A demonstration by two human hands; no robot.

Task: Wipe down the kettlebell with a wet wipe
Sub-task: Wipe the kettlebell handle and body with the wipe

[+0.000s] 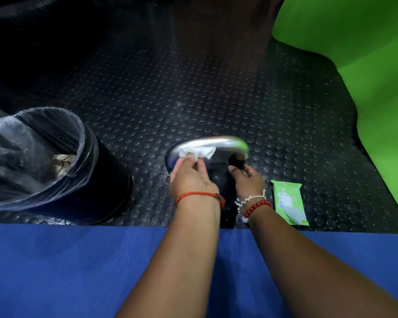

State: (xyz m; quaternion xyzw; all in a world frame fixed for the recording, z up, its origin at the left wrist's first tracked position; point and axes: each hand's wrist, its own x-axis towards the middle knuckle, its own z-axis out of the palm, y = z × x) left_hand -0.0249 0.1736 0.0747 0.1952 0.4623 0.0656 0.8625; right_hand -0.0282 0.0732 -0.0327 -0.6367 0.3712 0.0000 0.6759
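A kettlebell with a shiny silver handle (pixel 225 143) and a black body (pixel 218 180) stands on the studded black floor between my hands. My left hand (pixel 191 177) pinches a crumpled white wet wipe (pixel 199 152) against the left part of the handle. On the right side, my right hand (pixel 248 180) holds the kettlebell where the handle meets the body, fingers curled on it. Much of the body is hidden behind my hands and wrists.
A black bin (pixel 78 171) lined with a clear bag stands to the left. A green wet wipe pack (pixel 288 203) lies flat on the floor to the right. A blue mat (pixel 78 267) runs along the near edge, and a green mat (pixel 365 65) is at the right.
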